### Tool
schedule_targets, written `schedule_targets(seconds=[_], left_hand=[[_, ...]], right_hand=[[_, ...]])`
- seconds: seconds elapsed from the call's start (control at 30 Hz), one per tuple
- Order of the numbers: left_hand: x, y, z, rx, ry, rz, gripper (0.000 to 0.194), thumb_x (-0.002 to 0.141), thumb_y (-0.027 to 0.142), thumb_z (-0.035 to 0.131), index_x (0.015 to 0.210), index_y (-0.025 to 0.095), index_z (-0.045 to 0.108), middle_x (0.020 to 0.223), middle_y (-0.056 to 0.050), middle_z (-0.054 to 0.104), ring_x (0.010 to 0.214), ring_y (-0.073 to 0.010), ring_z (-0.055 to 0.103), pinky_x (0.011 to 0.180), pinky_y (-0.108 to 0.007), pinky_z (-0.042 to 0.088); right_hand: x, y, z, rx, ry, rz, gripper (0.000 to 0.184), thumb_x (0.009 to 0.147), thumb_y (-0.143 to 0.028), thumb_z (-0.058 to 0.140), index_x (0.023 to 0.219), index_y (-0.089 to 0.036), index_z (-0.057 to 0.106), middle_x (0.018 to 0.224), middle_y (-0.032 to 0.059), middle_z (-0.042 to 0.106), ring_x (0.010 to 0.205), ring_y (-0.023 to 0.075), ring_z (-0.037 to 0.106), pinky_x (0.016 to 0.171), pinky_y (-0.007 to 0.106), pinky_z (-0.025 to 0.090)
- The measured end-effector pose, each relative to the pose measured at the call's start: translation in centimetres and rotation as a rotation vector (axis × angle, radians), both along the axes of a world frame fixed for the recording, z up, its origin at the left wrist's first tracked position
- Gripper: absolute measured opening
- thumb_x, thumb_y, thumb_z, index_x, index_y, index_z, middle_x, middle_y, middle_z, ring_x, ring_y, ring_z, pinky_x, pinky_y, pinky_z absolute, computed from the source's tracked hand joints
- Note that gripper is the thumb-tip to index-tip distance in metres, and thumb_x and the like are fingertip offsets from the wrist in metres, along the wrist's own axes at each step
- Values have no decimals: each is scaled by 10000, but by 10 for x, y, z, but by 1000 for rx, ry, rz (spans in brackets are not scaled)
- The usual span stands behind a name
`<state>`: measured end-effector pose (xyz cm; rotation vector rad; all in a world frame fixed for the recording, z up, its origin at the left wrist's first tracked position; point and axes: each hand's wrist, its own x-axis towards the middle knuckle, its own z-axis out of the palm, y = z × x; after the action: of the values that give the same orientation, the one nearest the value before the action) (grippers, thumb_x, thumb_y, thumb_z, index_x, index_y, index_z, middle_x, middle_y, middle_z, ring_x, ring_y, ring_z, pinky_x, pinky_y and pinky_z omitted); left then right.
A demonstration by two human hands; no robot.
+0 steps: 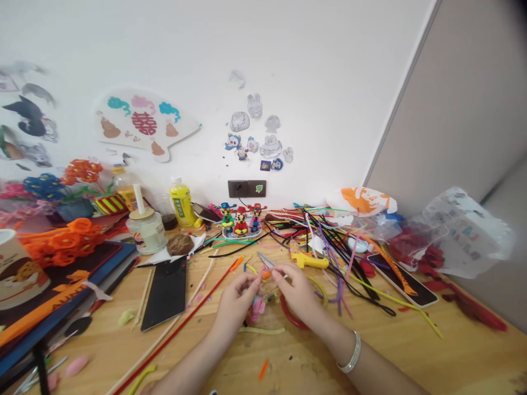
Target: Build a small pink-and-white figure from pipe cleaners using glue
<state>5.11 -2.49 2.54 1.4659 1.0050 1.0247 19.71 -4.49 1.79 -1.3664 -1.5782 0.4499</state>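
Observation:
My left hand [239,299] is closed in a pinch on a pink fuzzy pipe cleaner [258,307], part of which hangs curled below the fingers. Close beside it, my right hand [299,292] pinches a small orange piece [267,274] that meets the pink one at the fingertips. Silver scissor blades [265,260] show just past the right fingers. Under that hand is a red loop [290,314]; whether it belongs to the scissors I cannot tell. A short pale yellow pipe cleaner [262,330] lies on the table below the hands.
A yellow glue gun [309,260] and a tangle of pipe cleaners [337,252] lie right of centre. Three small figures [241,220] stand at the back. On the left are a black phone [165,293], a glass jar [147,231] and a yellow bottle [182,201].

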Motion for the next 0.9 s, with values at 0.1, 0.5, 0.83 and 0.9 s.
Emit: schedule_targets(seconds=[0.1, 0.5, 0.83, 0.9], left_hand=[[3, -2, -7, -97, 58, -73, 336, 690, 509, 526, 694, 174, 505, 468, 62, 506, 346, -100, 476, 348, -204, 380], [-3, 1, 0, 24, 262, -192, 267, 742, 416, 477, 725, 165, 568, 505, 43, 510, 337, -89, 443, 328, -188, 319], [-3, 4, 0, 69, 206, -153, 213, 713, 377, 525, 662, 171, 550, 474, 45, 535, 357, -94, 466, 369, -191, 348], [-3, 3, 0, 35, 180, -140, 222, 708, 388, 528, 666, 170, 538, 493, 46, 540, 328, -82, 440, 345, -189, 335]], right_hand=[[2, 3, -1, -67, 202, 64, 177, 805, -261, 486, 823, -148, 622, 831, 54, 643, 792, 168, 573, 733, 279, 429], [0, -4, 6, -77, -120, 102, 110, 793, -155, 504, 717, -163, 584, 740, 7, 576, 750, 141, 510, 692, 242, 380], [0, -4, 10, -91, -161, 143, 104, 788, -143, 518, 733, -165, 603, 751, 3, 589, 749, 134, 521, 676, 226, 369], [1, -5, 12, -104, -144, 151, 103, 782, -129, 519, 731, -162, 602, 747, 2, 590, 735, 130, 526, 659, 218, 372]])
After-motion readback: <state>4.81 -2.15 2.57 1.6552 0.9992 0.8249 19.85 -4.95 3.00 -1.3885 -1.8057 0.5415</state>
